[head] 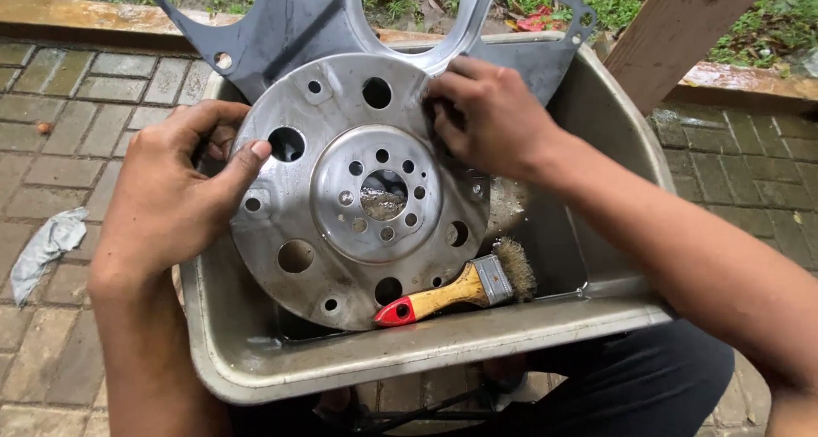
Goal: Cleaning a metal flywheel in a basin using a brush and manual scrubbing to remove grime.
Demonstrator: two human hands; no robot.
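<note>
A round grey metal disc (pixel 341 258) with several holes and a raised centre hub is tilted up inside a grey plastic tub (pixel 409 347). My left hand (pixel 175 194) grips the disc's left rim, thumb on its face. My right hand (pixel 490 117) presses on the disc's upper right edge, fingers curled against it. A paintbrush (pixel 464 288) with a yellow handle and red tip lies in the tub, leaning against the disc's lower right.
A flat grey metal plate (pixel 294 24) with large cut-outs stands behind the disc at the tub's far rim. A crumpled grey rag (pixel 47 245) lies on the brick paving at left. A wooden post (pixel 673 28) leans at upper right. Grass borders the far side.
</note>
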